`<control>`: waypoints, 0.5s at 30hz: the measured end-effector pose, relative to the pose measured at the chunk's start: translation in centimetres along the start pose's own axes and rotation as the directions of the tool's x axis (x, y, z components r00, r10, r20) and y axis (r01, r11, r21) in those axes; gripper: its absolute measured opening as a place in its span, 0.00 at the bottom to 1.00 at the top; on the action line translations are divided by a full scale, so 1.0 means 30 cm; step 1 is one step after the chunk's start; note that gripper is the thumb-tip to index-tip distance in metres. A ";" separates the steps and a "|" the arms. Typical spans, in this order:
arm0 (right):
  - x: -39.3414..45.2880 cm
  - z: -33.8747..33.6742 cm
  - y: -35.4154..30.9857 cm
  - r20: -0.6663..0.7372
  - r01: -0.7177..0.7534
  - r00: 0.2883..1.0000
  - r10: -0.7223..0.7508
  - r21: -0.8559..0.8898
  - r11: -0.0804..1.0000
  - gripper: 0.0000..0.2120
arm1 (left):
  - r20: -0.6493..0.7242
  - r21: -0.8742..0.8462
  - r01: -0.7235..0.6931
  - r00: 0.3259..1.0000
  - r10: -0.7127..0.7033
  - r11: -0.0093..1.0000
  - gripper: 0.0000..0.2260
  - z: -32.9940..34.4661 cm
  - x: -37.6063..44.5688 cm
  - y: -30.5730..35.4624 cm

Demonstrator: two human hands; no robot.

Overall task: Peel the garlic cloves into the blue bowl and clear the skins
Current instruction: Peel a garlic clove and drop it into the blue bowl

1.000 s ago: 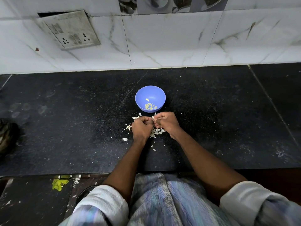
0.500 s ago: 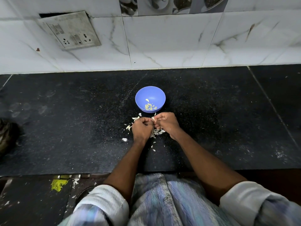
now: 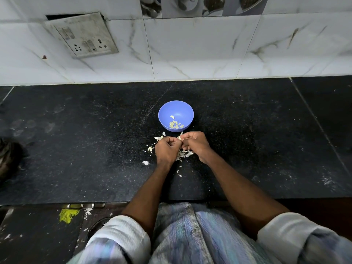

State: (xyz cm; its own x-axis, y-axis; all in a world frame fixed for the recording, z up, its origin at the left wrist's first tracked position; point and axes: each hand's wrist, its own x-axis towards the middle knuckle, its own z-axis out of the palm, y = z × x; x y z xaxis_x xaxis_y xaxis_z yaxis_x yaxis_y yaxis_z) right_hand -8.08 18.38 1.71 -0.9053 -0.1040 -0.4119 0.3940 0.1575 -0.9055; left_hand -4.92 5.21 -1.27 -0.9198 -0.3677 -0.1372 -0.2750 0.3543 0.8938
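A blue bowl (image 3: 176, 115) stands on the black counter (image 3: 95, 149) and holds several peeled garlic cloves (image 3: 175, 124). Just in front of it my left hand (image 3: 165, 149) and my right hand (image 3: 196, 143) meet with curled fingers. Between their fingertips they pinch a small pale garlic clove (image 3: 179, 137). Papery garlic skins (image 3: 185, 154) lie scattered on the counter under and around both hands, with one loose piece of skin (image 3: 145, 163) off to the left.
A tiled wall with a switchboard (image 3: 82, 35) rises behind the counter. A dark object (image 3: 8, 159) sits at the far left edge. The counter's front edge runs along the bottom, with bits of debris on the floor (image 3: 68, 215) below.
Both hands stay in the same spot in front of the bowl, with only slight finger movement on the clove. The bowl and skins have not moved.
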 end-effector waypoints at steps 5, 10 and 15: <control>-0.005 0.000 0.002 0.020 0.029 0.999 -0.031 0.074 0.997 0.04 | 0.032 -0.018 -0.029 0.999 0.029 0.999 0.06 -0.001 0.002 -0.004; 0.001 0.008 0.001 -0.015 0.008 1.000 -0.007 0.074 0.997 0.07 | 0.016 -0.004 -0.021 1.000 0.021 1.000 0.04 -0.004 0.000 0.002; -0.002 0.005 -0.002 0.006 -0.006 1.000 0.005 0.110 0.994 0.08 | 0.005 0.017 -0.061 0.998 0.061 0.998 0.06 -0.012 -0.001 0.005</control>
State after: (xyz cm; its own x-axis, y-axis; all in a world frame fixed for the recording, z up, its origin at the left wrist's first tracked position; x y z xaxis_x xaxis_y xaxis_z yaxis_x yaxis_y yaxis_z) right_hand -8.04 18.22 1.77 -0.9024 -0.1088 -0.4171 0.4142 0.0489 -0.9089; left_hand -4.84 4.96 -0.97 -0.9364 -0.3407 -0.0848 -0.2230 0.3907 0.8931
